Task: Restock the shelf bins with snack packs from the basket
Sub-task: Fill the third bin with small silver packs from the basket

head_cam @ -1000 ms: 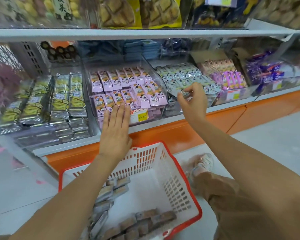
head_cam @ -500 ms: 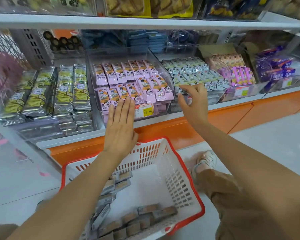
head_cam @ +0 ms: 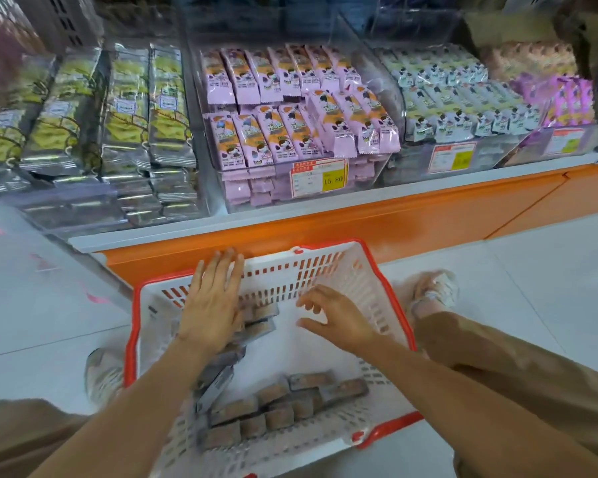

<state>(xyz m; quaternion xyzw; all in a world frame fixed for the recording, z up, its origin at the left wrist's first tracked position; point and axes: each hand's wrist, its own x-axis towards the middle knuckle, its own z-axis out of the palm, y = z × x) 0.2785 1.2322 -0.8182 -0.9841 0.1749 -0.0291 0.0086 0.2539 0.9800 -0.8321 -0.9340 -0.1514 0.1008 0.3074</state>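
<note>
Lying in the basket (head_cam: 390, 288), brown snack packs (head_cam: 273, 408); above, left hand (head_cam: 214, 305) flat-fingered, right hand (head_cam: 339, 322) loosely spread, both empty; pink packs (head_cam: 290, 115) fill the middle bin (head_cam: 377, 182).

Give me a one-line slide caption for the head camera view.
Left hand and right hand, open, over brown snack packs in the red-rimmed basket, below stocked shelf bins.

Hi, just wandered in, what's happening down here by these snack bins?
Snack restocking in a shop. Brown snack packs lie in the white, red-rimmed basket. The person's left hand lies flat over some at its left side. The right hand hovers over the basket with fingers spread, holding nothing. The clear shelf bin above looks full of purple packs.
</note>
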